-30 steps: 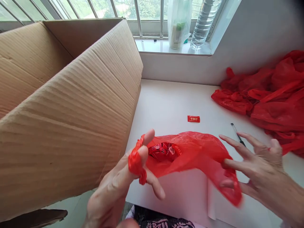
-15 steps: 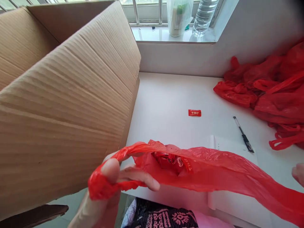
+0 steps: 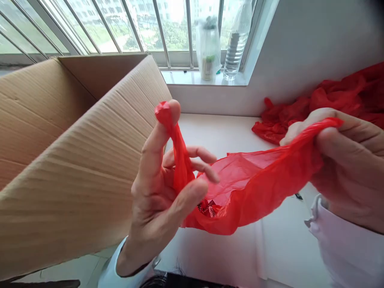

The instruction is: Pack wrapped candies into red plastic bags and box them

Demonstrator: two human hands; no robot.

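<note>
A thin red plastic bag (image 3: pixel 249 188) hangs stretched between both hands above the white table (image 3: pixel 228 132). My left hand (image 3: pixel 162 188) has one handle looped over the raised index finger and pinned by the thumb. My right hand (image 3: pixel 345 160) is closed round the other handle at the right. Red wrapped sweets (image 3: pixel 207 208) show through the sagging bottom of the bag.
A large open cardboard box (image 3: pixel 75 160) fills the left side, its flap leaning close to my left hand. A heap of red plastic bags (image 3: pixel 339 96) lies at the back right. A plastic bottle (image 3: pixel 235 44) and a bagged cup (image 3: pixel 207 48) stand on the windowsill.
Both hands have lifted the bag off the table and pulled its handles upward. My right hand, open a second ago, has closed on its handle. The view has tilted up.
</note>
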